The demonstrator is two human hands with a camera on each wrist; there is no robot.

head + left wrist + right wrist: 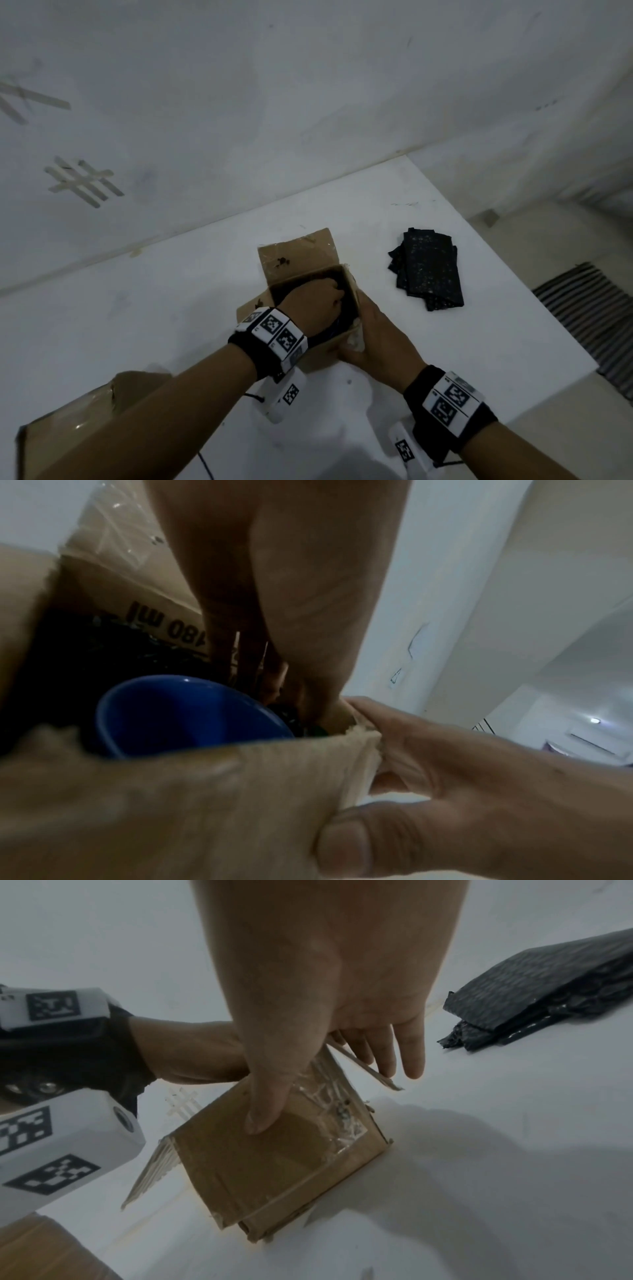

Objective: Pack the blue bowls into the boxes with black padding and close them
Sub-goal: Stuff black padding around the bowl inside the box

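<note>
Left hand (317,301) reaches down into the small open brown cardboard box (318,356), fingers bent inside it; whether they grasp anything is hidden, probably pressing at the black padding lining (113,647) beside the bowl. Right hand (373,337) clasps the box's near right corner from outside, thumb flat on the front wall, fingers along the side wall by the folded-down flap. Glossy blue round bowl (185,715) sits inside the box, opening up, tilted toward the near wall, black padding around it. Box flaps are open: far flap (298,253) stands up with clear tape on it, left flap splays outward. Box sits mid white table (137,325). Stack of spare black speckled padding sheets (428,270) lies on the table to the right of the box, apart from it. Second larger brown cardboard box (68,435) sits at the near left edge, under the left forearm. Both wrists wear black straps with white marker-tagged camera blocks (274,329).
</note>
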